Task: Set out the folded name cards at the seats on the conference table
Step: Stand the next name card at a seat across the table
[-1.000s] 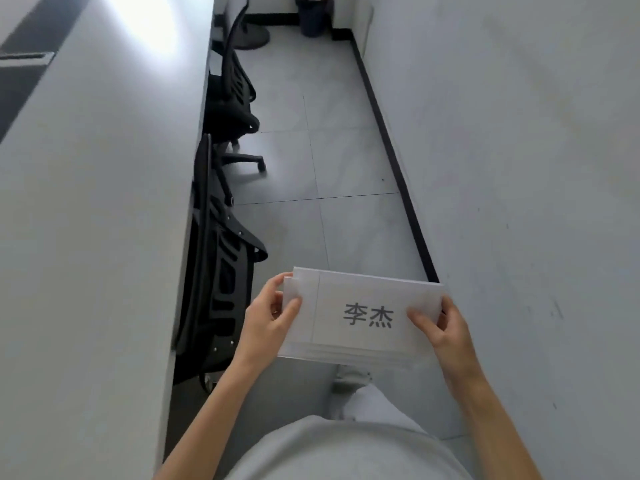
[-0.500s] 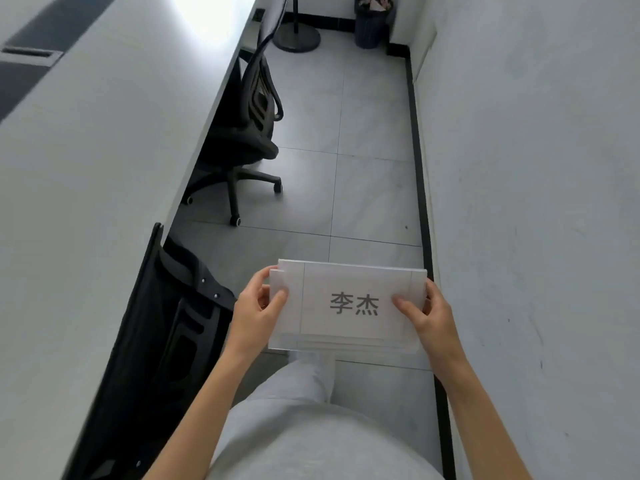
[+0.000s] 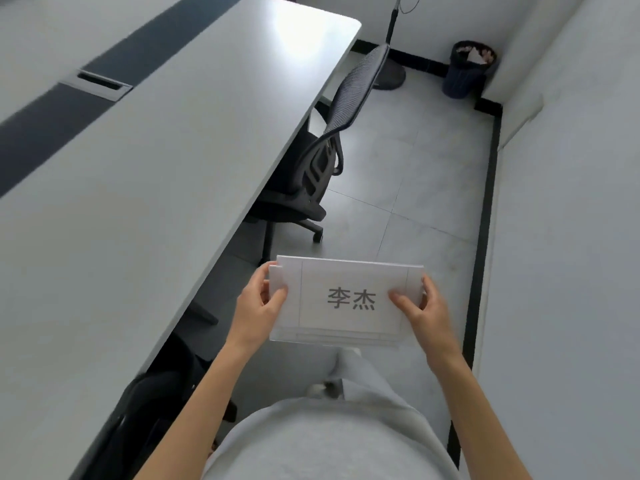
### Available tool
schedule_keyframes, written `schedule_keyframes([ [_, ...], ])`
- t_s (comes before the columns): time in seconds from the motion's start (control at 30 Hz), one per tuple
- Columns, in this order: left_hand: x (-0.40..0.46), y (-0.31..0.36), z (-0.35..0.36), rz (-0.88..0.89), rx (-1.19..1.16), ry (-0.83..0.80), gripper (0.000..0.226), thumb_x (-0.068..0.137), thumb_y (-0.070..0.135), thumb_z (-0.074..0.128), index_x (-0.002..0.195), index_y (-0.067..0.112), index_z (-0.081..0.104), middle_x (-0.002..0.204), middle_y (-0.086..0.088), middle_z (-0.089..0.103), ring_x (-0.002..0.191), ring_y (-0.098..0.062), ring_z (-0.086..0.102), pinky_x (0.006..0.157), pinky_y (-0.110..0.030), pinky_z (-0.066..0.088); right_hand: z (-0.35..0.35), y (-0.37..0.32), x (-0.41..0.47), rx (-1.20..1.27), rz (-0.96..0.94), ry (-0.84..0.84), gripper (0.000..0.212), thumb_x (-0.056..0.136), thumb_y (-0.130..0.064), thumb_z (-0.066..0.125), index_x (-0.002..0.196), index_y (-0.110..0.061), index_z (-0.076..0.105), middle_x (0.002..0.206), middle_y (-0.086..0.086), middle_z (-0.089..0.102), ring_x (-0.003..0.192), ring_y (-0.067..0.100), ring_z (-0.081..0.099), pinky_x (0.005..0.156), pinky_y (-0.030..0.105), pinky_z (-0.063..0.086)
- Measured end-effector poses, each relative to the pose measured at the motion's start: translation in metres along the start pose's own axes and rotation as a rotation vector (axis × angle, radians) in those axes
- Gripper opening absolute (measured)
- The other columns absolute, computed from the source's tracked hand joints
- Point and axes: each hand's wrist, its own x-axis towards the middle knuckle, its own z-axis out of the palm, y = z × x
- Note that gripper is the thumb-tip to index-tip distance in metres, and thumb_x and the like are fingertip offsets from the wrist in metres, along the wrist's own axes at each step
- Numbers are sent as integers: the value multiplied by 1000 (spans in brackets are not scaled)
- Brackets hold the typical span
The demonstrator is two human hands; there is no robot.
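White paper: stack of name cards [image 3: 346, 299] held flat in the air over the floor [image 3: 415, 188], just right of the conference table [image 3: 166, 174] edge, not touching it. Top card printed with two grey characters, facing up; edges of further cards stepped out below and at the left.

Left hand [image 3: 258, 308] closed on the stack's left edge: thumb on top of the top card, fingers curled beneath and mostly hidden. Right hand [image 3: 424, 315] closed on the right edge: thumb laid across the top face beside the printed characters, fingers wrapped behind the stack. Both grips pinching, neither hand spread.

Grey tabletop bare along the near side, with a dark centre strip and a cable hatch [image 3: 100, 84] set in it. Black mesh office chair [image 3: 325, 140] pushed under the table ahead of the stack. Second dark chair [image 3: 152, 407] partly hidden under the table beside the left forearm. Dark waste bin [image 3: 465, 69] in the far corner by the wall, well apart from the hands.
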Motion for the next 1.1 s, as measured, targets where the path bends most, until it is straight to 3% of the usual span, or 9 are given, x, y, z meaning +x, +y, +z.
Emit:
schedule_keyframes([
  [0.1, 39, 1, -9, -47, -39, 149, 27, 89, 14, 49, 110, 32, 47, 95, 7, 62, 91, -10, 60, 74, -27, 51, 22, -24, 69, -87, 1, -150, 44, 80, -23, 65, 121, -16, 47, 111, 5, 63, 99, 22, 63, 85, 45, 55],
  [0.17, 63, 0, -17, -86, -59, 277, 27, 90, 13, 47, 110, 31, 48, 97, 7, 63, 93, -11, 60, 77, -27, 49, 44, -41, 116, -159, -36, -249, 50, 81, -22, 65, 126, -13, 46, 115, 8, 62, 101, 24, 62, 88, 49, 53],
  [0.37, 110, 8, -47, -224, -186, 686, 26, 90, 11, 45, 112, 24, 49, 100, 0, 62, 97, -20, 60, 79, -33, 50, 134, -109, 220, -302, -193, -660, 36, 82, -18, 65, 115, -17, 49, 111, 1, 64, 97, 18, 62, 91, 39, 50],
  [0.47, 119, 9, -68, -294, -216, 863, 29, 90, 12, 46, 118, 20, 48, 102, -8, 63, 97, -27, 60, 81, -39, 50, 188, -134, 254, -393, -234, -850, 55, 80, -28, 66, 129, -14, 43, 121, -1, 59, 112, 18, 56, 100, 37, 43],
  [0.57, 125, 5, -92, -351, -228, 1006, 28, 89, 16, 47, 116, 24, 47, 98, -14, 65, 96, -35, 60, 84, -48, 49, 249, -147, 280, -473, -270, -1042, 90, 63, -63, 67, 136, -22, 34, 138, 7, 50, 128, 22, 46, 107, 47, 38],
  [0.63, 128, -1, -109, -371, -240, 1086, 30, 87, 21, 49, 117, 23, 46, 98, -13, 64, 97, -35, 60, 86, -49, 48, 291, -146, 293, -491, -327, -1134, 107, 50, -79, 62, 136, -23, 34, 140, 8, 48, 129, 23, 45, 106, 50, 39],
  [0.7, 132, -9, -129, -383, -238, 1149, 33, 87, 22, 50, 119, 21, 45, 102, -15, 64, 97, -36, 60, 88, -51, 48, 329, -149, 300, -501, -373, -1188, 110, 48, -82, 59, 135, -21, 35, 140, 9, 49, 127, 26, 47, 104, 50, 41],
  [0.9, 150, -39, -195, -418, -216, 1221, 34, 90, 25, 47, 122, 17, 42, 90, -13, 55, 81, -27, 51, 74, -35, 38, 416, -161, 297, -509, -453, -1235, 94, 58, -68, 62, 131, -15, 38, 131, 13, 56, 119, 31, 54, 99, 52, 44],
  [1.1, 161, -60, -229, -434, -183, 1139, 46, 79, 44, 45, 121, 27, 37, 97, -7, 55, 89, -24, 54, 81, -35, 40, 451, -166, 289, -537, -509, -1228, 54, 82, -30, 61, 129, -24, 37, 115, 5, 58, 104, 31, 57, 93, 50, 47],
])
